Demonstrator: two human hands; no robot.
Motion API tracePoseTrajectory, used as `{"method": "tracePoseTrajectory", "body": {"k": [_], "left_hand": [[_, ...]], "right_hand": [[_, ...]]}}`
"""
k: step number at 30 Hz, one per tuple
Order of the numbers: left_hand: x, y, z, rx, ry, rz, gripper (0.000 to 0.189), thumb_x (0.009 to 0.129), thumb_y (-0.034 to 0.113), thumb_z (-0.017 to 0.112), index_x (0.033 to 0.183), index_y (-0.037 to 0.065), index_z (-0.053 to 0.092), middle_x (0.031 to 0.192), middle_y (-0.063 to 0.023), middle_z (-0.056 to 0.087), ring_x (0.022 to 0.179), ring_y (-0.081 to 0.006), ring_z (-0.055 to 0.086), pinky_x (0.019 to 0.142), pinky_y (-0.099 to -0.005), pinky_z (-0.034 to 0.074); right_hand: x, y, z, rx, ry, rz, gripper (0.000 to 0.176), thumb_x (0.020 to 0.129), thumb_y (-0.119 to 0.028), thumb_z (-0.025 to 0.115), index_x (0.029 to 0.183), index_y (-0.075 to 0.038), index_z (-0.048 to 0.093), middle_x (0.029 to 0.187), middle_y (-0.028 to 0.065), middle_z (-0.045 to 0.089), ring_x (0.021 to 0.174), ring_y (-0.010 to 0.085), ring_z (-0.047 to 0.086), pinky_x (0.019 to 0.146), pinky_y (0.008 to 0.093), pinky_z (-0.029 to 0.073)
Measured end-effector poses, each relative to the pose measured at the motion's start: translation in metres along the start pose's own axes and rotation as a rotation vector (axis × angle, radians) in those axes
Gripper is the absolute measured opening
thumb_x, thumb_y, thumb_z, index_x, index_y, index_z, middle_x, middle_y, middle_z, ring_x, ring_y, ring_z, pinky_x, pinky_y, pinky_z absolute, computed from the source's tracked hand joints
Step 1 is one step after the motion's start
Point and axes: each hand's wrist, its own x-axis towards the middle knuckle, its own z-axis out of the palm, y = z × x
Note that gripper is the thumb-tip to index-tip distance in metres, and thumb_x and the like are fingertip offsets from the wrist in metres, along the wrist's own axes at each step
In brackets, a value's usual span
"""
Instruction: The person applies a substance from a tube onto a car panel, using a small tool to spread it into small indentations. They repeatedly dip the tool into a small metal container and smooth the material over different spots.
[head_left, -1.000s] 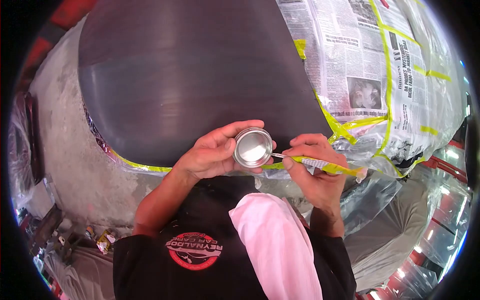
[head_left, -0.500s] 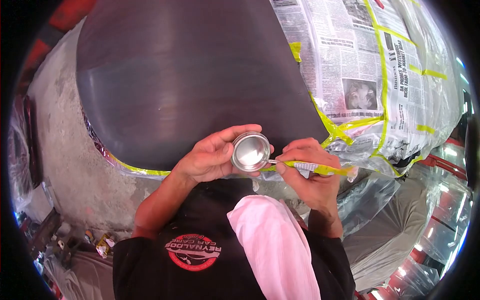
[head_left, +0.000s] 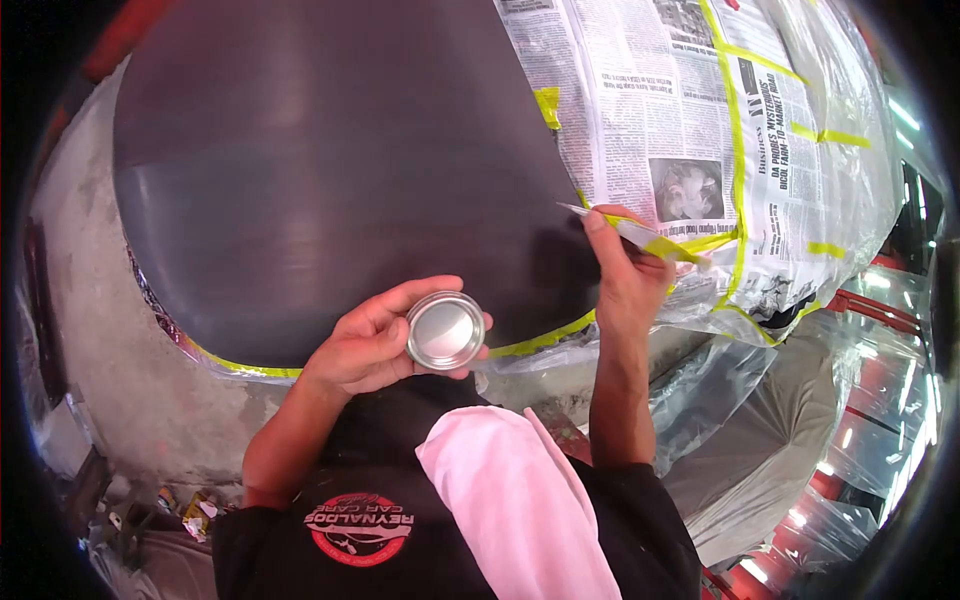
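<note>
My left hand (head_left: pixel 368 342) cups a small round jar (head_left: pixel 446 332) from the side and beneath, its mouth turned up toward me. Inside shows a pale, silvery surface. In my right hand (head_left: pixel 632 285), pinched between thumb and fingers, is a thin fine-tipped brush (head_left: pixel 640 236) with yellow tape around its handle. Its pointed tip overlaps the right side of a smooth dark grey panel (head_left: pixel 350 180), close to the newspaper border. The jar is held in front of the panel's near edge, close to my body.
Newspaper (head_left: pixel 620 110) and clear plastic, held by yellow tape (head_left: pixel 735 120), cover the area right of the panel. More yellow tape (head_left: pixel 550 340) lines the near edge. A pink cloth (head_left: pixel 510 490) hangs over my black shirt. A grey cover (head_left: pixel 750 450) lies at lower right.
The brush has come out of the jar and moved up and away with my right hand, over the panel's right side. The jar appears slightly left and lower as the view shifts.
</note>
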Motion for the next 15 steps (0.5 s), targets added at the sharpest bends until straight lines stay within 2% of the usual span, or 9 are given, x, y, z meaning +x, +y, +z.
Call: {"method": "tracePoseTrajectory", "body": {"k": [3, 4, 6, 15], "left_hand": [[-0.004, -0.001, -0.002, -0.032, -0.017, 0.024, 0.056, 0.101, 0.024, 0.045, 0.149, 0.005, 0.023, 0.141, -0.0285, 0.039, 0.126, -0.0419, 0.048, 0.1, -0.0495, 0.046], [-0.006, -0.002, -0.003, -0.036, -0.017, 0.023, 0.056, 0.101, 0.024, 0.045, 0.149, 0.005, 0.023, 0.141, -0.0285, 0.039, 0.126, -0.0419, 0.048, 0.1, -0.0495, 0.046], [-0.007, -0.002, -0.003, -0.003, 0.013, 0.035, 0.059, 0.1, 0.026, 0.046, 0.149, 0.005, 0.021, 0.14, -0.0366, 0.035, 0.123, -0.0499, 0.047, 0.095, -0.0522, 0.049], [-0.004, 0.001, -0.002, 0.01, -0.001, 0.014, 0.059, 0.099, 0.026, 0.047, 0.149, 0.006, 0.022, 0.14, -0.0369, 0.034, 0.123, -0.0513, 0.046, 0.096, -0.0532, 0.049]], "right_hand": [[0.0, 0.003, 0.007, -0.017, 0.009, 0.044, 0.01, 0.083, -0.002, 0.072, 0.092, 0.001, 0.07, 0.075, -0.0044, 0.059, 0.07, 0.0046, 0.052, 0.064, 0.0206, 0.04], [0.001, 0.006, 0.008, -0.018, 0.006, -0.013, 0.011, 0.083, -0.003, 0.072, 0.093, 0.002, 0.071, 0.073, -0.0057, 0.058, 0.067, 0.0035, 0.049, 0.061, 0.0192, 0.037], [0.002, 0.01, 0.008, -0.048, 0.008, -0.041, 0.011, 0.083, -0.004, 0.072, 0.093, 0.002, 0.071, 0.073, -0.006, 0.058, 0.066, 0.0032, 0.048, 0.06, 0.0191, 0.036], [0.001, 0.012, 0.01, -0.064, -0.015, 0.02, 0.014, 0.084, -0.005, 0.073, 0.096, 0.001, 0.07, 0.07, -0.0072, 0.056, 0.06, 0.0008, 0.044, 0.054, 0.0179, 0.033]]}}
